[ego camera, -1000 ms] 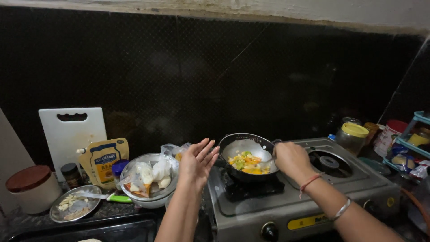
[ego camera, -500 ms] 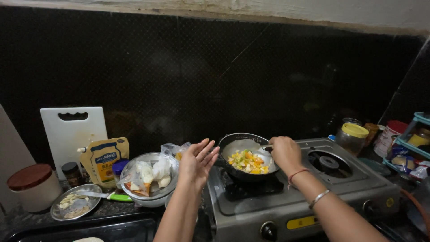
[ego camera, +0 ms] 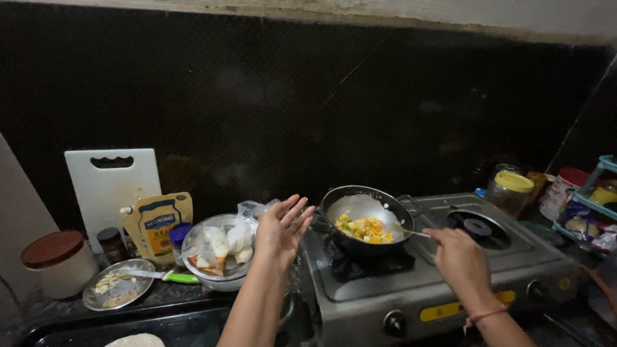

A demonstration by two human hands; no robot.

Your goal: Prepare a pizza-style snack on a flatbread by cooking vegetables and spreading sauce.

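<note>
A small black pan with yellow, orange and green chopped pieces sits on the left burner of a steel gas stove. My right hand is closed on the thin metal handle of a spoon that reaches into the pan from the right. My left hand hovers open with spread fingers just left of the pan, beside a glass bowl of food and plastic wrap. It holds nothing.
Left of the bowl lie a steel plate with garlic, a green-handled knife, a sauce pouch, a white cutting board and a lidded white jar. A yellow-lidded jar and a rack stand right.
My right hand has pulled back from the pan's rim toward me and to the right, still on the spoon. The left hand has stayed open beside the pan.
</note>
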